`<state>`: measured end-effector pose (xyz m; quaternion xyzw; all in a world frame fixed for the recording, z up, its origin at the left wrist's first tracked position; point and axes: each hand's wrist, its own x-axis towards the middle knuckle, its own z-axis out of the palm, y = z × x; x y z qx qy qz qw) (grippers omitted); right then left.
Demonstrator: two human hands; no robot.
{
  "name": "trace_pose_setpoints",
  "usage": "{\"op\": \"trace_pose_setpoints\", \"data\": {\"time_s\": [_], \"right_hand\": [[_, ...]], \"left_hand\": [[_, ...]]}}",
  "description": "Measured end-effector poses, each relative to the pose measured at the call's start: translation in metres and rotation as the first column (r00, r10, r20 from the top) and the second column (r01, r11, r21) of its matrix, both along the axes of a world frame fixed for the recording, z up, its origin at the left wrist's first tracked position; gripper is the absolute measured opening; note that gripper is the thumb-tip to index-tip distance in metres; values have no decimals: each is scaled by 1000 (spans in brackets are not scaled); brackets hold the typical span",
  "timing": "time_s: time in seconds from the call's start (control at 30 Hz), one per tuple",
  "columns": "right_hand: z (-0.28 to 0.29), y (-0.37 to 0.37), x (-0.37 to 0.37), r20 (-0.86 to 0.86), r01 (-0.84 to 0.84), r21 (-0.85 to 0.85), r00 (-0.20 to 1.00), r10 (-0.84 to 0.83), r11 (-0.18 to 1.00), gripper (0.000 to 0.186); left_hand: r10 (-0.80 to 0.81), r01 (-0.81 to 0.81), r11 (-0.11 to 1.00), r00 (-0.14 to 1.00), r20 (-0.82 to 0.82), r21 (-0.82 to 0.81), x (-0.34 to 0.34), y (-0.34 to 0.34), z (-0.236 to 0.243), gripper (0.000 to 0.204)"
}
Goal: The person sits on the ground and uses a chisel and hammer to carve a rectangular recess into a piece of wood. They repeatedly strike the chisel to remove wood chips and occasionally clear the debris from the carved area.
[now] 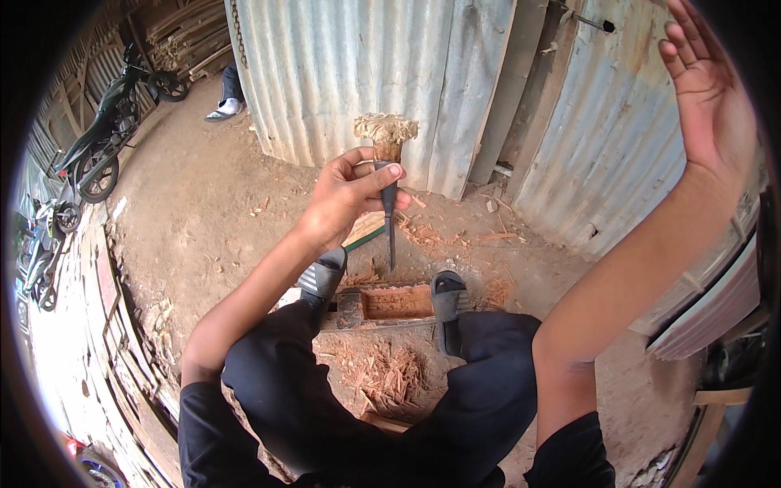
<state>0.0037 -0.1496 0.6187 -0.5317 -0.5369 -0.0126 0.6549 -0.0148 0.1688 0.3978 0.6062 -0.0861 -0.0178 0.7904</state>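
Upright in front of me is a chisel [390, 213], its wooden handle end [386, 128] frayed and mushroomed outward. My left hand [358, 185] is closed around it just below that end, and the dark blade points down. Below the tip a wooden block [351, 309] with a rectangular hollow [399, 302] cut into it lies on the ground between my sandalled feet. At the upper right my right hand [709, 106] is raised, palm showing, fingers stretched out, with nothing in it.
Wood shavings [390, 374] are heaped between my legs. Corrugated metal sheets [358, 73] stand ahead and to the right. Motorcycles [106, 138] are parked at the left, near another person's foot [225, 110]. Stacked wood [191, 41] lies at the back left.
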Motion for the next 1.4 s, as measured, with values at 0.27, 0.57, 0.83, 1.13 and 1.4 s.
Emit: {"op": "trace_pose_setpoints", "data": {"time_s": [0.27, 0.57, 0.83, 1.13, 1.4], "right_hand": [[-67, 89, 37, 135, 474, -560, 861, -490, 679, 71], [-181, 157, 23, -101, 341, -765, 775, -624, 546, 86], [-206, 172, 25, 111, 549, -724, 690, -715, 418, 50], [-245, 182, 56, 333, 765, -404, 633, -699, 501, 55], [-236, 183, 57, 349, 730, -424, 677, -647, 535, 45]], "left_hand": [[235, -351, 900, 891, 389, 259, 5, -3, -7, 34], [-31, -661, 505, 629, 777, 555, 2, -4, -13, 32], [-35, -521, 110, 849, 528, 846, 9, -4, -22, 28], [52, -449, 251, 891, 452, 857, 32, 3, -26, 16], [113, -444, 340, 894, 433, 829, 32, 5, -21, 18]]}}
